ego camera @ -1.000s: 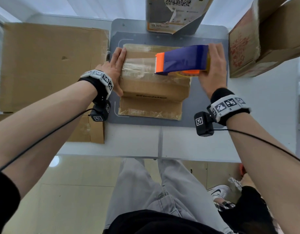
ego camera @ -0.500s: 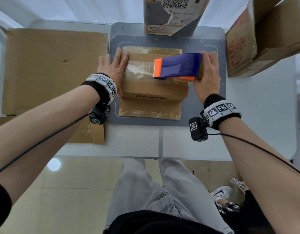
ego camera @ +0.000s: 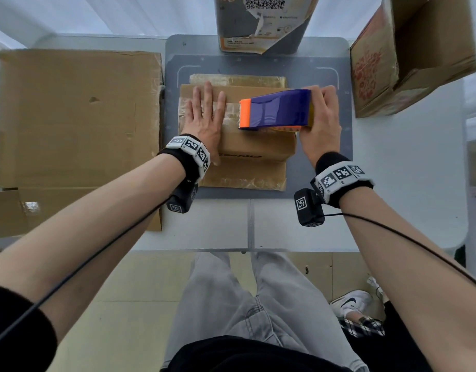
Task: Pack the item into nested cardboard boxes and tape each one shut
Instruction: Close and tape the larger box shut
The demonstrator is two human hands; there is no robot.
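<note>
Flat left hand [ego camera: 204,118] on box [ego camera: 258,146], right hand [ego camera: 321,122] gripping dispenser [ego camera: 277,108]

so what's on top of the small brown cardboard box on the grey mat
The left hand presses flat on a clear tape strip, and the blue and orange tape dispenser rests on the small brown cardboard box. Its contents are hidden.

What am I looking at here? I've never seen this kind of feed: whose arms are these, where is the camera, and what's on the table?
There is no machine: a person's two bare arms, seen from a head-worn camera looking down. The marker bands on the wrists are trackers. The left hand lies flat on the small cardboard box, on its clear tape. The right hand grips a blue and orange tape dispenser resting on the box. The box sits on a grey mat, with flattened cardboard to the left and a bigger open box to the right.
</note>
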